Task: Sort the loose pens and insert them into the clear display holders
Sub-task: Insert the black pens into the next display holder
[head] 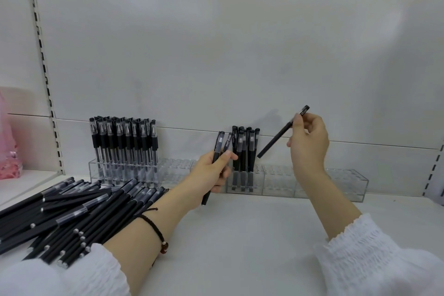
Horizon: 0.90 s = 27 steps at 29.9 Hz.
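now right hand (308, 142) pinches pen (278, 136) above holder (343, 182).

Black loose pens (72, 214) lie heaped near left. Far back runs a row of clear holders (336, 182): clear-barrelled pens (125, 142) stand upright at left, a black cluster (245, 149) mid-row. The left hand (211, 170) grips two pens (219, 149), and the right hand (308, 142) pinches a tilted pen (276, 139).

The sleeves (374, 255) are white and crinkled. Behind the left hand (211, 170) sits a dark braided bracelet (153, 225), red-beaded.
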{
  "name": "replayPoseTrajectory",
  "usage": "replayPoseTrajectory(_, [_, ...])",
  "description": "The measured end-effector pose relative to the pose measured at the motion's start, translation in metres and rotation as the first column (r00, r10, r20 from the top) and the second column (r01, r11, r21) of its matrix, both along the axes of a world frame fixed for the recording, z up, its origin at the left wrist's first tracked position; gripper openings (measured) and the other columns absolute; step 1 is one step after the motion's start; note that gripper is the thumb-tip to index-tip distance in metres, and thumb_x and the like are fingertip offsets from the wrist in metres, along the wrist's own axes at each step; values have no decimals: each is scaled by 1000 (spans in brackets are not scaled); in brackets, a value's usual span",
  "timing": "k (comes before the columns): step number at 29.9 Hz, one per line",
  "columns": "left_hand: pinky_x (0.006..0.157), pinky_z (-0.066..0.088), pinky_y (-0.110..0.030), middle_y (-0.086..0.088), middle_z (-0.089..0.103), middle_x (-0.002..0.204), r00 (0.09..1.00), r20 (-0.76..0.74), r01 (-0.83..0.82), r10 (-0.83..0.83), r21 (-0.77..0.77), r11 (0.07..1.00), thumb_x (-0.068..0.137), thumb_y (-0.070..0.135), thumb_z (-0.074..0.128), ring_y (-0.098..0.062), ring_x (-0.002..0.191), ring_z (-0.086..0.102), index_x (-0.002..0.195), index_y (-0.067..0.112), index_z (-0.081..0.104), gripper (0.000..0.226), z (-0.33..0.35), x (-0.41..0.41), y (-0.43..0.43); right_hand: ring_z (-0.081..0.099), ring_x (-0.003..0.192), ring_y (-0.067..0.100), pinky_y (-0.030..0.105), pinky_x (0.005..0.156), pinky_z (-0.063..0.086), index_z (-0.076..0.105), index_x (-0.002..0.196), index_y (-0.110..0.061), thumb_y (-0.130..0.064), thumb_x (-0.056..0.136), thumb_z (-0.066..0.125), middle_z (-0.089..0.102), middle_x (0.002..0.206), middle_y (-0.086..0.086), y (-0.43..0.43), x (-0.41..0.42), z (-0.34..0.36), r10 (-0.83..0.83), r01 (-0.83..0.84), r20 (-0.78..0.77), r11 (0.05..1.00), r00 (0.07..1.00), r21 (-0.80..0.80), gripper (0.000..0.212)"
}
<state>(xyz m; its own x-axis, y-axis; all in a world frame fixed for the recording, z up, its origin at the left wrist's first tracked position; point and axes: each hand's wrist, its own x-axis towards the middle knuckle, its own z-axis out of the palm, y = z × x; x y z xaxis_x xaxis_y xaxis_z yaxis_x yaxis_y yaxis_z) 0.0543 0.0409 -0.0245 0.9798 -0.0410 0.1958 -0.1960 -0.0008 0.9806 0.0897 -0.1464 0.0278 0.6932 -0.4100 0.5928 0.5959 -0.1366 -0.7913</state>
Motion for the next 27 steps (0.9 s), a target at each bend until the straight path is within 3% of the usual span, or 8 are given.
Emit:
replayPoseTrajectory(2, [36,25,-17,11,43,49,1000,-24,-7,7,-14,1000,102,35,44,-4,38,28,102,17,59,24,1,1,1,57,72,21,44,78,53,52,94,-29,-28,99,50,59,89,-17,-1,2,-4,-56,59,37,995,998,-80,6])
replayPoseTrajectory(4, [34,25,-16,12,41,48,999,-39,-11,10,-38,999,102,35,43,-4,37,27,105,15,59,25,1,1,2,57,70,22,47,76,53,53,101,-24,-27,100,49,58,89,-19,1,3,-7,-71,80,55,981,996,-177,5])
replayPoseTrajectory(10, [33,23,-15,12,38,47,998,-69,-14,5,-119,993,102,35,43,-4,37,25,102,16,58,24,3,3,3,61,79,20,39,74,51,58,109,-18,-27,99,51,62,94,-11,6,7,-19,-59,69,36,905,998,-420,15])
replayPoseTrajectory(14, [33,23,-15,12,38,48,997,-71,-15,7,-118,993,102,35,44,-4,37,26,103,17,58,23,3,4,3,57,77,15,30,67,40,60,113,-16,-28,99,51,60,91,-9,13,10,-27,-63,54,6,796,998,-603,21])
replayPoseTrajectory(20, [33,22,-16,10,41,48,995,-103,0,-14,-138,990,102,32,45,-5,37,25,107,15,51,19,7,0,-1,59,86,16,31,70,44,61,102,-24,-33,96,56,56,81,-18,14,15,-27,-101,31,-87,811,991,-584,13])
replayPoseTrajectory(23, [34,19,-16,6,41,50,991,-136,-11,-14,-179,984,100,23,43,-7,39,23,93,15,40,11,10,-1,-4,60,86,16,33,71,47,55,101,-26,-37,93,59,60,84,-15,13,14,-32,-136,21,-133,772,982,-635,14])
replayPoseTrajectory(25, [34,19,-16,4,42,52,990,-140,-7,-21,-194,981,99,20,42,-8,39,24,91,15,37,11,11,-1,-5,58,85,16,34,70,48,53,104,-25,-41,93,57,63,92,-11,14,13,-34,-196,76,-101,731,975,-678,20])
replayPoseTrajectory(27, [35,21,-17,3,44,54,991,-126,15,-41,-198,980,101,20,42,-8,41,26,96,14,39,9,10,-2,-4,56,77,13,31,65,42,51,102,-26,-39,95,52,63,95,-11,16,11,-32,-210,150,-17,751,978,-643,15])
